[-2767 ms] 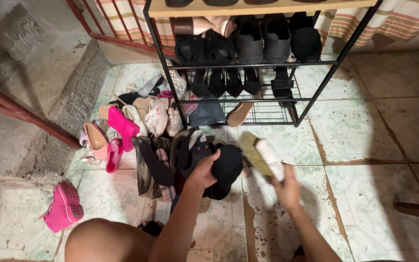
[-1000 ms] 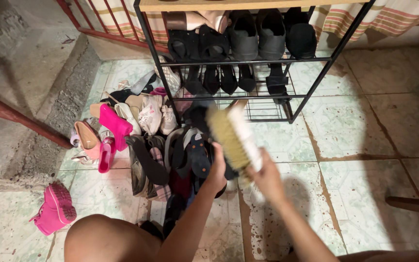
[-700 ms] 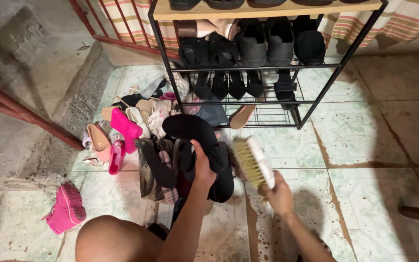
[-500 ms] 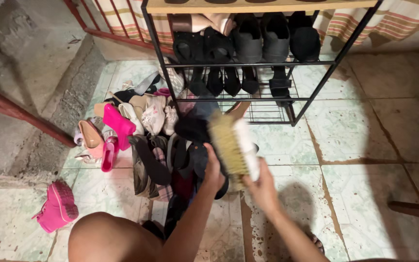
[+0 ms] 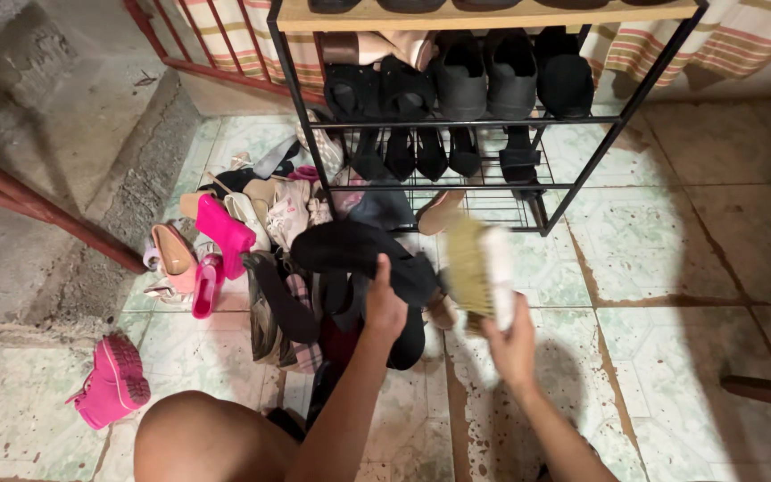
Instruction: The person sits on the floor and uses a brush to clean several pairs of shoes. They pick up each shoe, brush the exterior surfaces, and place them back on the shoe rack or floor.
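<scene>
Left of centre, a heap of mixed shoes (image 5: pixel 261 232) waits on the tiled floor (image 5: pixel 671 259). Mid-frame, the left hand (image 5: pixel 384 308) grips a black shoe (image 5: pixel 359 250); the right hand (image 5: pixel 512 344) clasps a straw-bristled scrub brush (image 5: pixel 479 272) just beside it. Black metal rack (image 5: pixel 582 165) above looks mostly filled.

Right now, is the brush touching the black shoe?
Cannot tell. In the head view the brush in the right hand overlaps the black shoe edge, motion-blurred; no clear contact or gap.
</scene>
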